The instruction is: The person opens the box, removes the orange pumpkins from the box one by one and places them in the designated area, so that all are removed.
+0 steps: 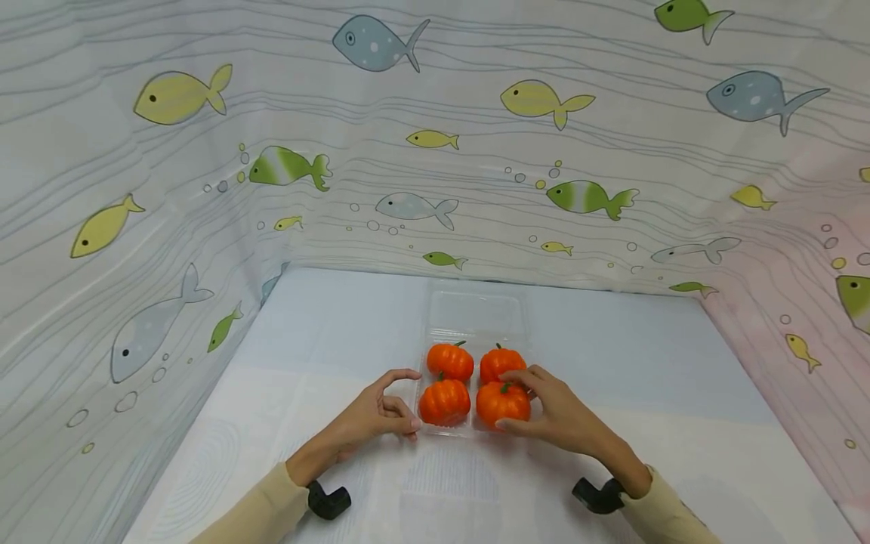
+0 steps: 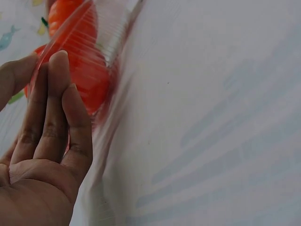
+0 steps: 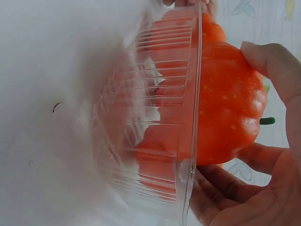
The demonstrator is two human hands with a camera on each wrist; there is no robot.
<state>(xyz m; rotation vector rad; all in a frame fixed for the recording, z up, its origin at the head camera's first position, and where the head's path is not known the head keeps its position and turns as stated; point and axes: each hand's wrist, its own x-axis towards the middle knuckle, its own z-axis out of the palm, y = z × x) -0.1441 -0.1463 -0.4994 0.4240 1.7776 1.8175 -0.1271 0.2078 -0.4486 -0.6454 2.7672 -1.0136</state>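
Four orange pumpkins stand in a clear plastic container (image 1: pixel 445 431), two at the back and two at the front. My right hand (image 1: pixel 567 415) grips the front right pumpkin (image 1: pixel 501 406), thumb on its near side and fingers on its far right. In the right wrist view this pumpkin (image 3: pixel 230 103) rises above the container's rim, with the hand (image 3: pixel 270 193) around it. My left hand (image 1: pixel 367 415) is at the container's front left corner, beside the front left pumpkin (image 1: pixel 445 403). The left wrist view has the hand (image 2: pixel 51 141) pinching the rim between thumb and fingers.
The container's clear lid (image 1: pixel 476 311) lies folded back behind the pumpkins. A white cloth (image 1: pixel 326 317) covers the table, and a curtain (image 1: pixel 476 174) printed with fish surrounds its back and sides. Dark wrist devices (image 1: pixel 329 501) sit below both hands.
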